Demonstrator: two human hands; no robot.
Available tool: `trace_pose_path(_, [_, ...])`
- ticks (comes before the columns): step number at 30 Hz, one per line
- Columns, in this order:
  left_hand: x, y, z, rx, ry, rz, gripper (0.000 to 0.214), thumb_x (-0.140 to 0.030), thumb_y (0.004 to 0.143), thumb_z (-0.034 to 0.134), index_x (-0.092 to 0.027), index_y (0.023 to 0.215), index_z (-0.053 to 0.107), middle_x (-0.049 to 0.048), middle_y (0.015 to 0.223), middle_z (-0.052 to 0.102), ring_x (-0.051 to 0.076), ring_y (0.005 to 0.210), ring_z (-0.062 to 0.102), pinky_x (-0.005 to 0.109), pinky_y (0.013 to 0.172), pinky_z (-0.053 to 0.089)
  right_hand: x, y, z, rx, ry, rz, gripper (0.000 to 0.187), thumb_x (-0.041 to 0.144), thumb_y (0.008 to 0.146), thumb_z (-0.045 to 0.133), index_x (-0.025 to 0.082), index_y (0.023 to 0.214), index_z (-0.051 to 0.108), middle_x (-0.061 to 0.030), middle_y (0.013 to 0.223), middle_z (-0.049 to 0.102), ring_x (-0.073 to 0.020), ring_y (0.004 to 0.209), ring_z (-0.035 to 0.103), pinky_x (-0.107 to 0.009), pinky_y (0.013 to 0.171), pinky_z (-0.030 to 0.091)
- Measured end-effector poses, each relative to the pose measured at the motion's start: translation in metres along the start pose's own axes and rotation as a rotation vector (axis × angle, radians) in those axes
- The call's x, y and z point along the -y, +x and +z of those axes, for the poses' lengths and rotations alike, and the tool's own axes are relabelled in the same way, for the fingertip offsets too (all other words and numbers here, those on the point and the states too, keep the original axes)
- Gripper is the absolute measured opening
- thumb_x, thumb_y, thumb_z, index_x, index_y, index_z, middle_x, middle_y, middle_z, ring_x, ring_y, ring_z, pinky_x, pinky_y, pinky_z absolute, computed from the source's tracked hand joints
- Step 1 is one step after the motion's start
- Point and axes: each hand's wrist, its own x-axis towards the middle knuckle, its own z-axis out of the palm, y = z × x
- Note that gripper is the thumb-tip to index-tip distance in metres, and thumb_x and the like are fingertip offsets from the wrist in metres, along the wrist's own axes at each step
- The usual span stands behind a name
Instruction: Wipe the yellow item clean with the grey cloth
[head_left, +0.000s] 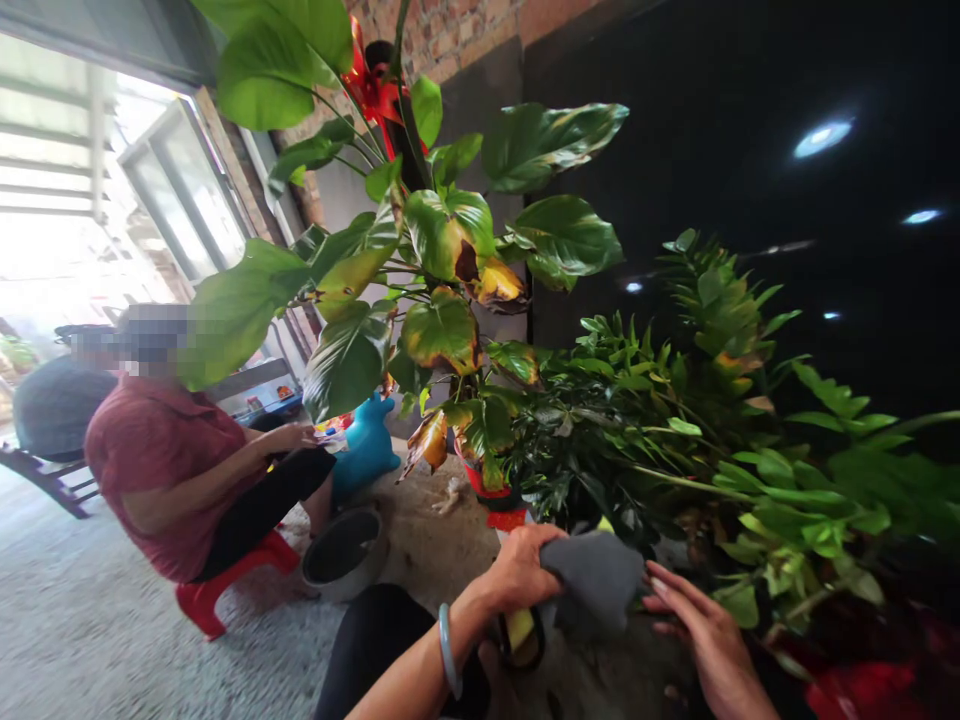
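Observation:
My left hand (519, 572) is closed on a grey cloth (596, 585) at the bottom centre, and a pale bangle sits on its wrist. My right hand (709, 640) lies just to the right of the cloth, fingers stretched out, fingertips touching its edge. Directly behind both hands spreads a low plant with glossy dark-green leaflets (660, 430). A yellow and black object (521, 632) shows under my left hand; I cannot make out what it is.
A tall large-leaved plant (442, 260) in a red pot (487, 488) stands behind. At left, a person in a red top (161, 450) sits on a red stool (225, 580) beside a grey basin (345, 550) and blue toy (367, 445). Dark wall at right.

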Motion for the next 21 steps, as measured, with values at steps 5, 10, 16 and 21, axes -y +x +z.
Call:
trace_pose_path(5, [-0.008,0.003,-0.012,-0.047,-0.142,0.003,0.041,-0.007,0.047,0.066,-0.016,0.088,0.071,-0.0041,0.072,0.06,0.014,0.071,0.05,0.02,0.065,0.039,0.004,-0.001,0.001,-0.004,0.027,0.03,0.031,0.039,0.031,0.076,0.026,0.059,0.074,-0.005,0.067,0.073,-0.0219,0.057,0.063,-0.029,0.046,0.047])
trace_pose_path(10, [-0.023,0.012,-0.019,-0.219,-0.373,0.03,0.041,-0.011,0.047,0.069,-0.015,0.088,0.068,-0.0043,0.073,0.057,0.013,0.072,0.048,0.02,0.068,0.039,0.002,-0.002,0.003,0.006,0.048,0.047,0.032,0.04,0.031,0.076,0.026,0.06,0.074,-0.0048,0.071,0.074,-0.0213,0.058,0.064,-0.028,0.046,0.047])
trace_pose_path(16, [-0.001,-0.005,-0.006,0.083,0.027,-0.022,0.037,-0.009,0.047,0.065,-0.017,0.082,0.07,-0.0038,0.07,0.058,0.016,0.073,0.052,0.024,0.072,0.04,-0.002,0.0,-0.001,0.0,-0.027,-0.005,0.035,0.045,0.036,0.073,0.024,0.063,0.074,-0.0064,0.07,0.074,-0.0242,0.061,0.065,-0.031,0.048,0.048])
trace_pose_path(21, [-0.011,-0.001,-0.019,0.02,-0.078,0.058,0.04,-0.013,0.048,0.069,-0.018,0.088,0.07,-0.0025,0.077,0.062,0.017,0.078,0.054,0.024,0.075,0.041,-0.002,0.001,-0.001,-0.009,0.007,0.017,0.035,0.044,0.032,0.075,0.024,0.061,0.073,-0.005,0.066,0.073,-0.0238,0.059,0.064,-0.03,0.047,0.048])
